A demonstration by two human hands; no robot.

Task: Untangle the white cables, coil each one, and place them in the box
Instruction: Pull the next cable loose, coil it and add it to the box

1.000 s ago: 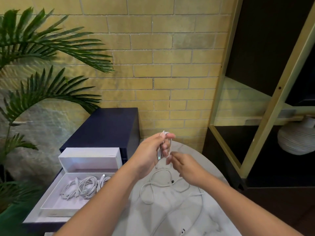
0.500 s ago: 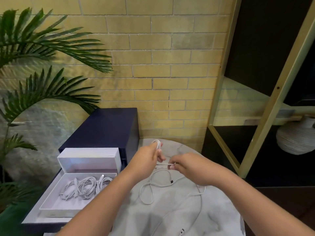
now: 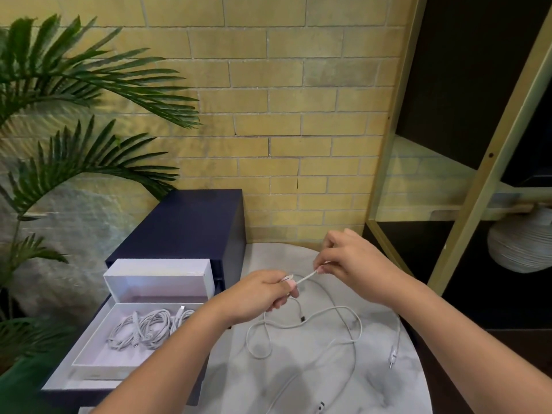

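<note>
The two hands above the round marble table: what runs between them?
In the head view, a short, taut stretch of thin white cable spans the gap between the left hand and the right hand. Both pinch it.

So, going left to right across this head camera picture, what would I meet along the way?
Palm plant → open white box with coiled cables inside → left hand → short stretch of white cable pinched between both hands → right hand → ribbed vase.
</note>
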